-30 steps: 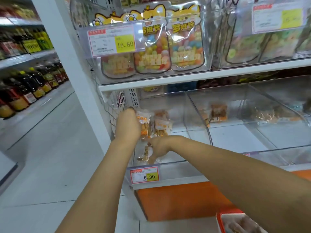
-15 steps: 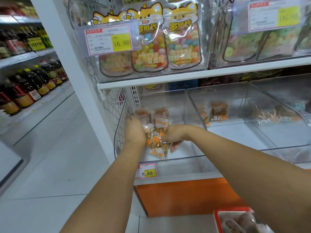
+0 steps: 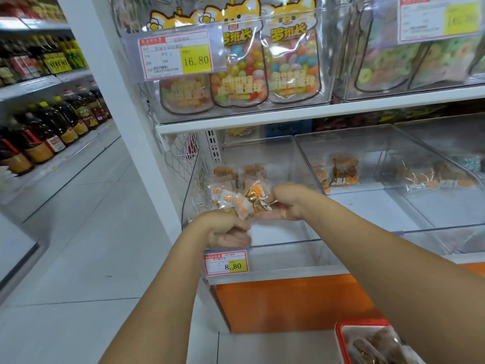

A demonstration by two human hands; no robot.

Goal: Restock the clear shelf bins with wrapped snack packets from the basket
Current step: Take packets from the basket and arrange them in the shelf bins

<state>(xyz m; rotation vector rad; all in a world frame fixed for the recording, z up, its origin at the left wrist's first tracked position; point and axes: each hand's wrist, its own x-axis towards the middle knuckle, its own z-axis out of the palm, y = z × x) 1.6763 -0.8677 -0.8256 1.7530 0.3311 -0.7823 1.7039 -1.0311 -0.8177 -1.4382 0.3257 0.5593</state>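
Both my hands reach into the leftmost clear shelf bin on the lower shelf. My left hand and my right hand together grip a cluster of wrapped snack packets, white and orange with brown filling, held just above the bin floor. More of the same packets stand at the back of that bin. The red basket with brown packets shows at the bottom right, partly hidden by my right forearm.
Two more clear bins to the right hold a few brown snack packs at the back. The upper shelf carries candy bags in clear bins. A price tag reads 8.80. Bottled oil lines the aisle at left.
My hands have pulled back from the rear of the bin toward its front, drawing the cluster of packets with them. The camera moved closer and tilted slightly.
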